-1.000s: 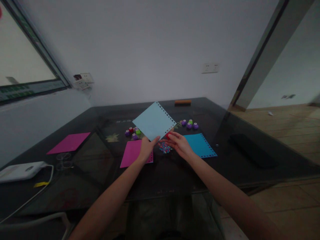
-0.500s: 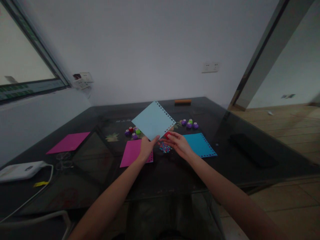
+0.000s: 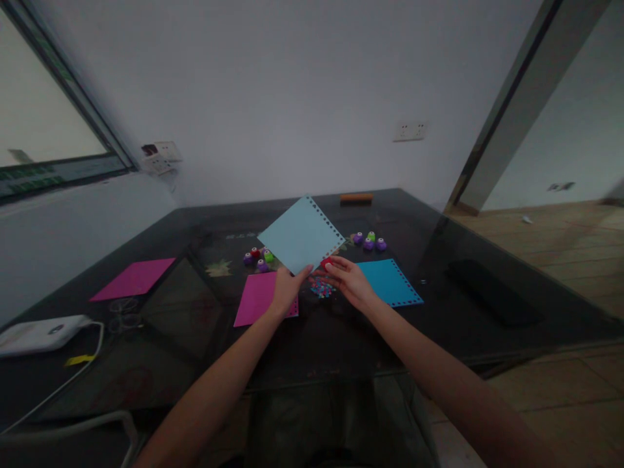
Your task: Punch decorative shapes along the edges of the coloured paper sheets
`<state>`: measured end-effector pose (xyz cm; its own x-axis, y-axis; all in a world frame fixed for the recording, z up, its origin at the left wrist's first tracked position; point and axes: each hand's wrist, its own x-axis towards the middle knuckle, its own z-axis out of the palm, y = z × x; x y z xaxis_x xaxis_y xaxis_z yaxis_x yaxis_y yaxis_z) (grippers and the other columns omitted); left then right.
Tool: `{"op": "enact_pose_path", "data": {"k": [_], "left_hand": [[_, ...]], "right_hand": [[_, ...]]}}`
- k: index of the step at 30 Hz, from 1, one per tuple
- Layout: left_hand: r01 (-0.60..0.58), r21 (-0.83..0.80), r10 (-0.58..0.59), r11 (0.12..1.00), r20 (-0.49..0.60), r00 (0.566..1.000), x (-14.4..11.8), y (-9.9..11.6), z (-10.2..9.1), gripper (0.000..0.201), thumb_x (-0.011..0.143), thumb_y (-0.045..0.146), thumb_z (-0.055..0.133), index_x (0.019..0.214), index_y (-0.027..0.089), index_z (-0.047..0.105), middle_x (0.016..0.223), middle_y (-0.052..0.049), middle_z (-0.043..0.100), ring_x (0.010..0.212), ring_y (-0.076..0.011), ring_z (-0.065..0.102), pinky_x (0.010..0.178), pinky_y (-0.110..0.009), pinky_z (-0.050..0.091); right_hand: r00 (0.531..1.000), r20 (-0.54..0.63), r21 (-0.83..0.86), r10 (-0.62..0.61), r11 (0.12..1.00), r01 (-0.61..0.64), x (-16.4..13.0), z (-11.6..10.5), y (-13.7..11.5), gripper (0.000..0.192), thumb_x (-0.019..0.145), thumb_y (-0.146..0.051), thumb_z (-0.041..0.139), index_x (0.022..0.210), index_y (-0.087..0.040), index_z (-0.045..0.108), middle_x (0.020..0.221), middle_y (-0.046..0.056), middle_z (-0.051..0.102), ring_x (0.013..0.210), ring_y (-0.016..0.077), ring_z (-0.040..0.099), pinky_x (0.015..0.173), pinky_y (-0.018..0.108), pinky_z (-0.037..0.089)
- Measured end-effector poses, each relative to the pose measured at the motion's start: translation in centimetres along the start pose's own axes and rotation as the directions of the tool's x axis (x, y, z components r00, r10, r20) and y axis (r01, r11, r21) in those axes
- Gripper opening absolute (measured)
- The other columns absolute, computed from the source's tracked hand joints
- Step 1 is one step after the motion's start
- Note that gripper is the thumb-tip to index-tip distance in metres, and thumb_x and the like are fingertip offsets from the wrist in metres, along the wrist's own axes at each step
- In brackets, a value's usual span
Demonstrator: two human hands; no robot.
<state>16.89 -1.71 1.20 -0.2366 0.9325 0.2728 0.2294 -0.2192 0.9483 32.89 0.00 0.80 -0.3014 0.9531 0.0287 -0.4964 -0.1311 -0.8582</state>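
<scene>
— What lies around on the dark surface?
— Small punches at the back, magenta sheets, a blue sheet, paper bits between the hands.
— And the pale blue sheet?
— Raised off the surface, tilted, holes along one edge — left hand pinches its corner; right hand grips a red punch just beside it.

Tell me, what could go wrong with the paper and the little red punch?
The left hand pinches the light blue paper by one corner only, so it might sag or slip as the right hand works the red punch on its edge, giving a crooked hole. The pile of paper dots lies right under both hands and could get brushed across the table.
</scene>
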Motion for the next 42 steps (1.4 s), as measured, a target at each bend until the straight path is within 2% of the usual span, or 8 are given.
{"op": "enact_pose_path", "data": {"k": [9, 13, 16, 20, 25, 32, 42], "left_hand": [[-0.034, 0.003, 0.034, 0.999, 0.035, 0.999, -0.1, -0.4, 0.2, 0.021, 0.068, 0.032, 0.069, 0.060, 0.014, 0.065, 0.054, -0.004, 0.066, 0.057, -0.0197, 0.061, 0.059, -0.027, 0.045], [-0.047, -0.009, 0.047, 0.999, 0.049, 0.998, -0.2, -0.7, 0.4, 0.019, 0.069, 0.032, 0.068, 0.070, 0.013, 0.066, 0.066, -0.005, 0.070, 0.064, -0.0202, 0.063, 0.061, -0.027, 0.047], [-0.066, 0.001, 0.066, 0.998, 0.057, 0.996, -0.2, -0.9, 0.4, 0.020, 0.069, 0.032, 0.068, 0.077, 0.013, 0.066, 0.076, -0.006, 0.071, 0.075, -0.0219, 0.065, 0.067, -0.028, 0.049], [-0.078, 0.036, 0.076, 0.996, 0.040, 0.996, -0.1, -0.8, 0.4, 0.021, 0.068, 0.031, 0.068, 0.079, 0.013, 0.066, 0.078, -0.007, 0.071, 0.087, -0.0246, 0.064, 0.077, -0.032, 0.049], [-0.118, 0.047, 0.116, 0.992, 0.055, 0.992, -0.1, -0.7, 0.5, 0.030, 0.070, 0.028, 0.067, 0.095, 0.013, 0.065, 0.088, -0.008, 0.073, 0.095, -0.0247, 0.064, 0.087, -0.037, 0.047], [-0.101, 0.055, 0.097, 0.993, 0.076, 0.992, -0.1, -1.0, 0.5, 0.037, 0.071, 0.030, 0.066, 0.103, 0.011, 0.064, 0.097, -0.010, 0.072, 0.092, -0.0255, 0.065, 0.083, -0.038, 0.050], [-0.118, 0.051, 0.114, 0.992, 0.076, 0.991, -0.2, -0.9, 0.6, 0.036, 0.072, 0.029, 0.066, 0.104, 0.012, 0.063, 0.097, -0.010, 0.072, 0.095, -0.0256, 0.065, 0.086, -0.038, 0.049]], "right_hand": [[0.999, -0.037, 0.016, 0.000, 1.000, 0.001, -0.3, 0.5, -0.1, 0.033, 0.056, -0.026, 0.080, 0.081, -0.018, 0.061, 0.085, 0.002, 0.066, 0.077, 0.0161, 0.066, 0.075, 0.031, 0.051], [0.998, -0.067, -0.022, -0.003, 1.000, 0.001, -0.4, 0.6, -0.2, 0.032, 0.055, -0.027, 0.080, 0.078, -0.019, 0.061, 0.081, 0.000, 0.066, 0.076, 0.0137, 0.064, 0.070, 0.027, 0.049], [0.997, -0.073, -0.055, -0.019, 0.998, 0.015, -0.4, 0.8, -0.1, 0.031, 0.054, -0.029, 0.081, 0.075, -0.019, 0.061, 0.078, 0.000, 0.066, 0.072, 0.0133, 0.062, 0.067, 0.026, 0.047], [0.997, -0.060, -0.078, -0.051, 0.996, 0.047, -0.4, 0.9, 0.0, 0.032, 0.052, -0.030, 0.081, 0.074, -0.019, 0.062, 0.076, 0.000, 0.066, 0.069, 0.0135, 0.060, 0.065, 0.026, 0.047], [0.995, -0.061, -0.091, -0.080, 0.993, 0.074, -0.4, 1.1, 0.1, 0.030, 0.052, -0.032, 0.081, 0.072, -0.019, 0.062, 0.074, 0.000, 0.066, 0.069, 0.0143, 0.060, 0.068, 0.028, 0.048], [0.989, -0.072, -0.138, -0.128, 0.984, 0.117, -0.5, 1.2, 0.1, 0.026, 0.053, -0.032, 0.080, 0.068, -0.020, 0.063, 0.071, -0.001, 0.066, 0.067, 0.0142, 0.059, 0.070, 0.029, 0.046], [0.985, -0.093, -0.173, -0.142, 0.977, 0.125, -0.4, 1.2, 0.1, 0.026, 0.054, -0.032, 0.079, 0.069, -0.019, 0.063, 0.072, 0.001, 0.066, 0.072, 0.0161, 0.060, 0.074, 0.031, 0.045]]}}
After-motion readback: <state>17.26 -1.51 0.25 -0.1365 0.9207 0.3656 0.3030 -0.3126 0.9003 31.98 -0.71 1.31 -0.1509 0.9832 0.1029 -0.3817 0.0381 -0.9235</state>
